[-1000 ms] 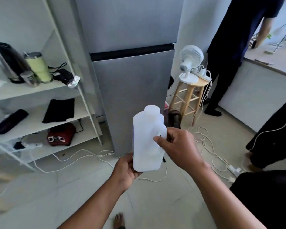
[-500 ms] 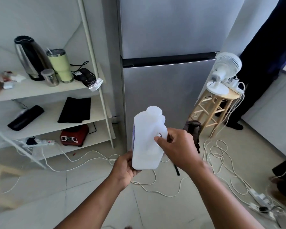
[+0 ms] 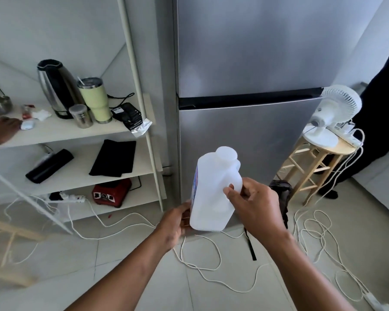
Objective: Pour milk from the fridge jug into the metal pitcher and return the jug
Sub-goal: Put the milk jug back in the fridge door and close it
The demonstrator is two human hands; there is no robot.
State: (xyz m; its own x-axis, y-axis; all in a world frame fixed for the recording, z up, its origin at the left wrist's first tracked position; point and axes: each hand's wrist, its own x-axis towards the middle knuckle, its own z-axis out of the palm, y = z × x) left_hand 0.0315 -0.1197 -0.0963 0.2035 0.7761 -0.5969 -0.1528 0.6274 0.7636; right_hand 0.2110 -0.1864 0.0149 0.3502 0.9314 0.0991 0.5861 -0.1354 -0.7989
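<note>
Standing before the closed stainless fridge (image 3: 245,135) with the white plastic milk jug (image 3: 213,189) held upright in front of the lower door, cap on. Right hand (image 3: 254,209) wrapped around the jug's handle side, fingers curled through the grip; left hand (image 3: 176,221) cupping the lower left corner, palm under the base edge. Jug clear of the door, not touching it. No metal pitcher in view, so probably the return leg, though not provable from here.

Likely trouble ahead:
- Both hands busy and both doors shut, so opening means going one-handed; a loose hold on the handle could let the jug swing or slip
- Tangled white cables (image 3: 211,261) across the tiled floor right at the fridge foot, plus a black strap (image 3: 248,243); easy to snag a foot while stepping in
- Door swing may meet the wooden stool (image 3: 319,162) with the small white fan (image 3: 337,108) on the right, or the shelf unit (image 3: 81,131) on the left, depending on the hinge side, which cannot be told
- Another person standing near at far right, so a crowded turn
</note>
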